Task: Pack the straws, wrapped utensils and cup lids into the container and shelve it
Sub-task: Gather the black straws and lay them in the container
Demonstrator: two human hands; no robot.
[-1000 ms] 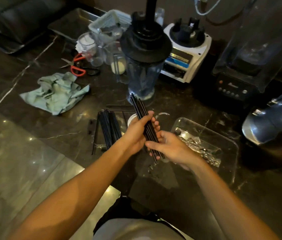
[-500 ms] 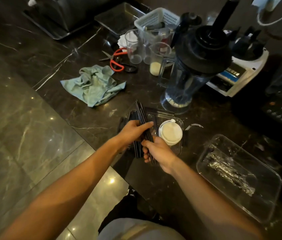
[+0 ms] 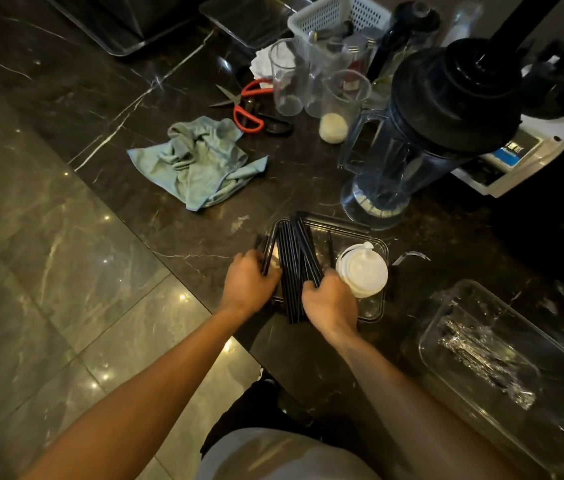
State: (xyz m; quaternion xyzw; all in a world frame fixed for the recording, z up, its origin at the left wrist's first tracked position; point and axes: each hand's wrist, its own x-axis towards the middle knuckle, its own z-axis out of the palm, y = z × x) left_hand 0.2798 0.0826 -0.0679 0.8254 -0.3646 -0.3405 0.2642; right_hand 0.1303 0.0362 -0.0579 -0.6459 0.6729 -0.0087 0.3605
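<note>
We see both hands at work over a clear rectangular plastic container (image 3: 375,308) that sits on the dark marble desk (image 3: 183,109) near its front edge. A bundle of long black plastic straws (image 3: 291,258) lies lengthwise in the left part of this container, their far ends fanned against its back rim and their near ends reaching past its front rim. Our left hand (image 3: 247,282) is curled around the left side of the bundle, fingers closed on a few straws. Our right hand (image 3: 330,301) grips the right side of the bundle near its lower end, knuckles up. Just beside the right hand, in the right part of the same container, sits a stack of round white plastic cup lids (image 3: 363,271).

Well apart to the right, a second clear plastic box (image 3: 446,306) holds the utensils wrapped in shiny clear film (image 3: 485,363), lying diagonally on its bottom.

Behind the container stands a tall clear blender jug with a black lid (image 3: 422,133). To its left we see a crumpled pale green cloth (image 3: 204,164), red-handled scissors (image 3: 247,107), several clear measuring cups (image 3: 289,77) and a white plastic mesh basket (image 3: 329,12).
</note>
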